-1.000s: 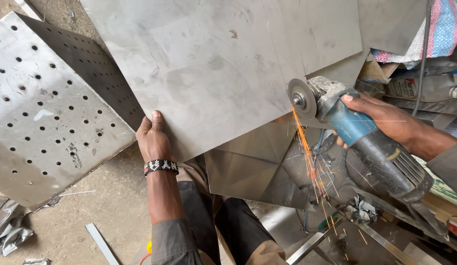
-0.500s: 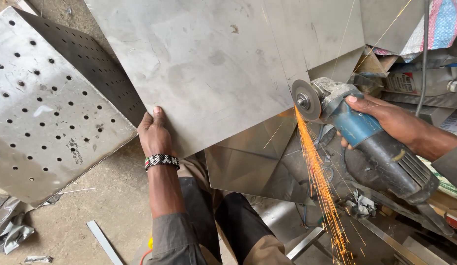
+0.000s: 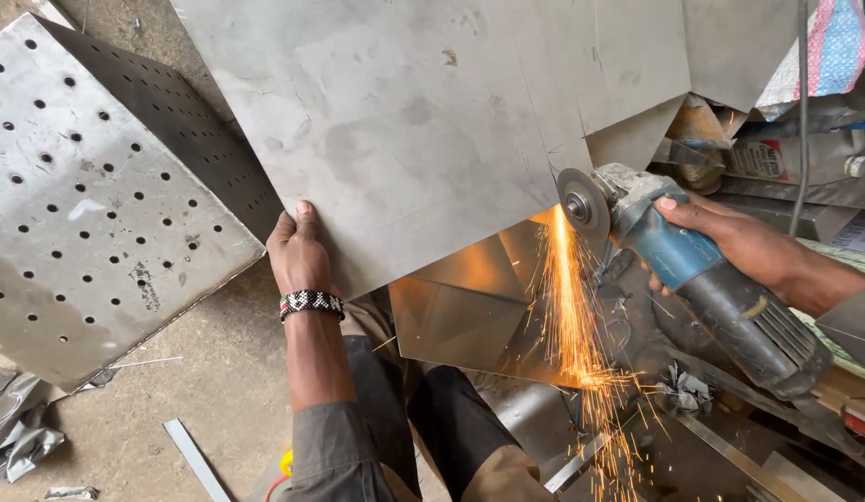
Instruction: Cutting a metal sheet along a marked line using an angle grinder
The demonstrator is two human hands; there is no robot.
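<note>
Head view: right hand (image 3: 730,244) grinds metal sheet (image 3: 405,121) with angle grinder (image 3: 693,279)

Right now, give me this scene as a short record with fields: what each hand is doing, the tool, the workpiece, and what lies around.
Left hand: left hand grips the lower edge of the metal sheet
Right hand: right hand holds the angle grinder
Tool contact: grinding disc at the sheet's right edge
Sparks: sparks fall downward
Wrist: beaded bracelet on left wrist
Left side: perforated metal plate on the concrete floor
Floor: metal strip
</note>
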